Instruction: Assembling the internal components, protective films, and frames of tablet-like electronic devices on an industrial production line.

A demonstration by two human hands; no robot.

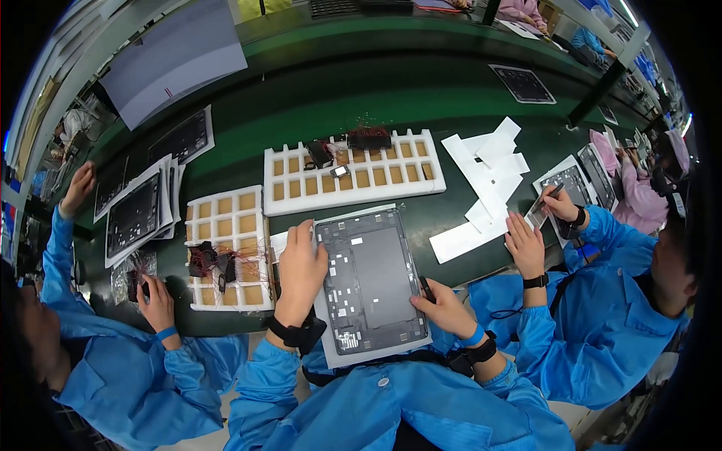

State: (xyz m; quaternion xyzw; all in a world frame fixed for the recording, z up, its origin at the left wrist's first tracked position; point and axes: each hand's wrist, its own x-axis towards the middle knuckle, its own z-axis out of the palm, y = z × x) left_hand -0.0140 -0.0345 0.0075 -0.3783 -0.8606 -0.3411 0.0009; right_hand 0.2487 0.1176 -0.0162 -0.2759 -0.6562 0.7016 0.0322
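A dark grey tablet back cover (382,282) with small white stickers and pads lies on a pale sheet (337,357) right before me, partly over the table's near edge. My left hand (299,270) grips its left edge, the thumb toward the cover and the fingers pointing away from me. At the lower right edge, my right hand (445,308) is closed round a slim black pen-like tool (427,289); its fingertips touch or nearly touch the cover. The tool's lower part is hidden in the hand.
White foam trays (274,204) with small black parts and thin red wires stand ahead and left. White sheets (485,188) lie to the right, stacked covers (135,214) to the left. Co-workers in blue sit close on both sides, a person's hand (526,244) near the sheets.
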